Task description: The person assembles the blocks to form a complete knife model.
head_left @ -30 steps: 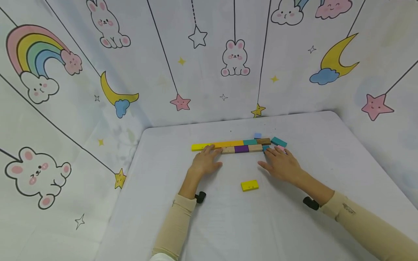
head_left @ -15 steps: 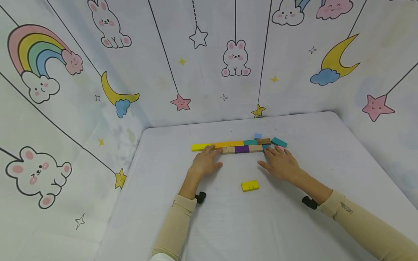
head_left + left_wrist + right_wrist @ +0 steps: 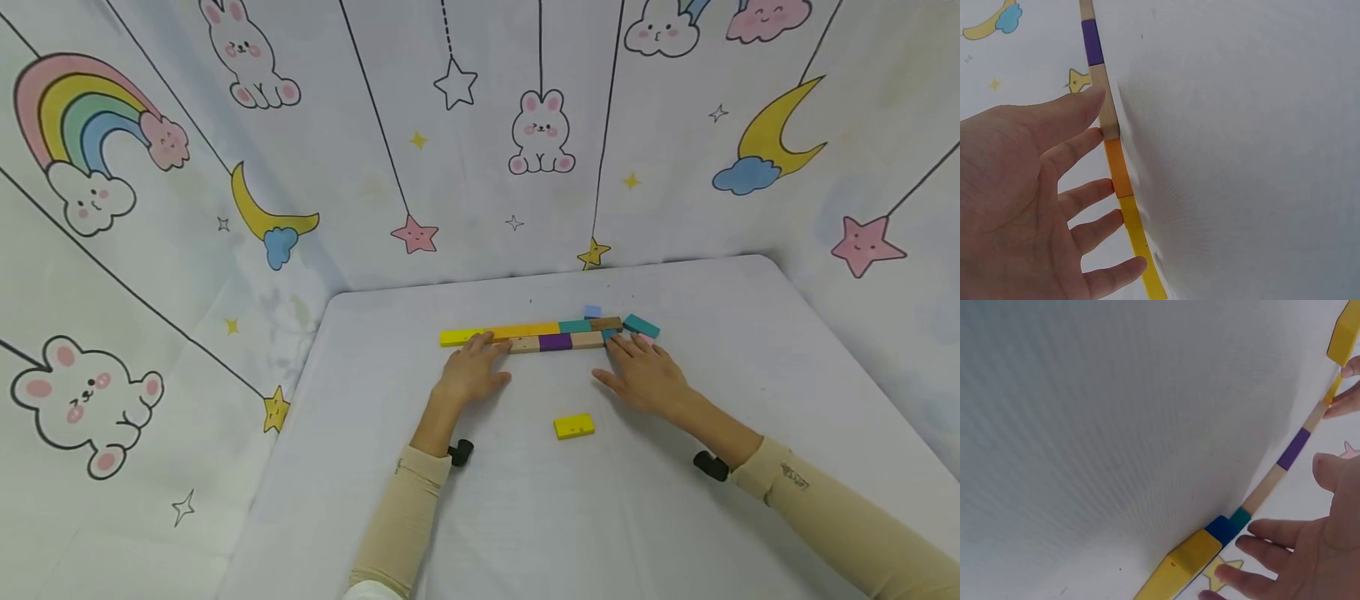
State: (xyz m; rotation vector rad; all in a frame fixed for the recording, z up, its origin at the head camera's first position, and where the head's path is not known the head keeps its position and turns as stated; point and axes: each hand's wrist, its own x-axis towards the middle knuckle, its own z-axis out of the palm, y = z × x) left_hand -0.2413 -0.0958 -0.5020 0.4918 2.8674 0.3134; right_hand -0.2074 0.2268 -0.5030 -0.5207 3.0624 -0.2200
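Two rows of coloured wooden blocks lie end to end on the white table. A yellow block (image 3: 453,338), orange blocks (image 3: 532,331), a teal block (image 3: 574,326) and a brown block (image 3: 607,323) form the back row. Pale wood blocks (image 3: 587,340) flank a purple block (image 3: 555,342) in front. My left hand (image 3: 471,373) reaches to the left part of the rows, spread fingers touching the blocks' edge in the left wrist view. At the right end, my right hand (image 3: 647,375) extends its fingers against or over the blocks, partly hiding a pink one (image 3: 646,339).
One yellow block (image 3: 573,427) lies alone in front, between the forearms. A loose teal block (image 3: 641,326) sits tilted off the right end, and a light blue block (image 3: 592,312) stands behind the rows. Printed cloth walls (image 3: 495,192) rise beyond the table's back edge.
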